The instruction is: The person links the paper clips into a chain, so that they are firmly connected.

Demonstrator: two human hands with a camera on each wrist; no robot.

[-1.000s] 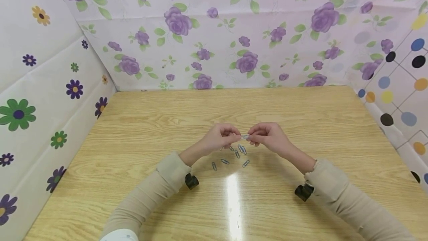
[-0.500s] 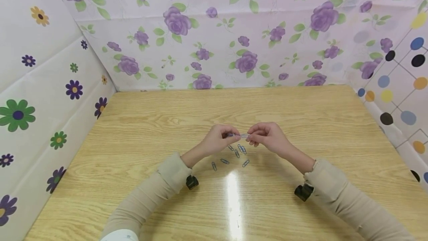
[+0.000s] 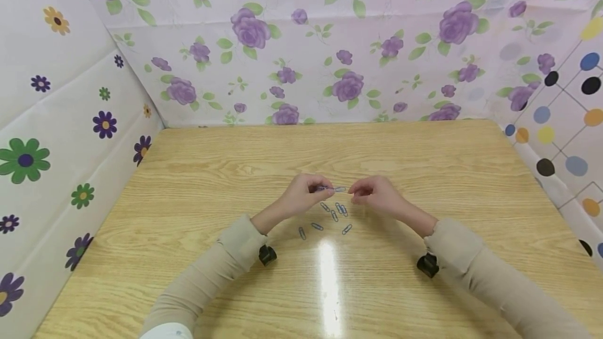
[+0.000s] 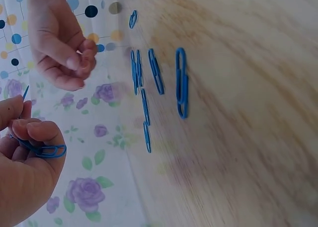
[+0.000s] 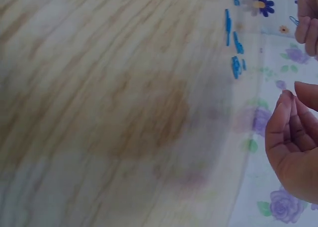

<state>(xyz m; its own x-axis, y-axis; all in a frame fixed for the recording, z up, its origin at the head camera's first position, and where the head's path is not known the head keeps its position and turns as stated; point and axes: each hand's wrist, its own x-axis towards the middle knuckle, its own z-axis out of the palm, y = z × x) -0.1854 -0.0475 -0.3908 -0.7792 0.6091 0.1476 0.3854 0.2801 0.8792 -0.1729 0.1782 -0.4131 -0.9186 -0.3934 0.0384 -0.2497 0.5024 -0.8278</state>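
Between the thumb and fingers of my left hand (image 3: 301, 193) a blue paper clip (image 3: 340, 189) is pinched, its end sticking out toward the right. The left wrist view shows another blue paper clip (image 4: 52, 151) hanging by the curled fingers of that hand; whether the two are linked is hidden. My right hand (image 3: 380, 196) hovers just to the right, apart from the clip. Its fingers are loosely bent with nothing between them, and the right wrist view shows a gap between thumb and fingertips (image 5: 285, 100).
Several loose blue paper clips lie on the wooden table (image 3: 226, 171) below the hands, one paper clip (image 3: 302, 233) nearest the left sleeve. A flowered sheet (image 3: 301, 67) hangs behind the table's far edge. Patterned sheets flank both sides.
My right hand has let go of the paper clip and drawn slightly right. My left hand has shifted a little left, still pinching it. The loose clips have stayed in place.
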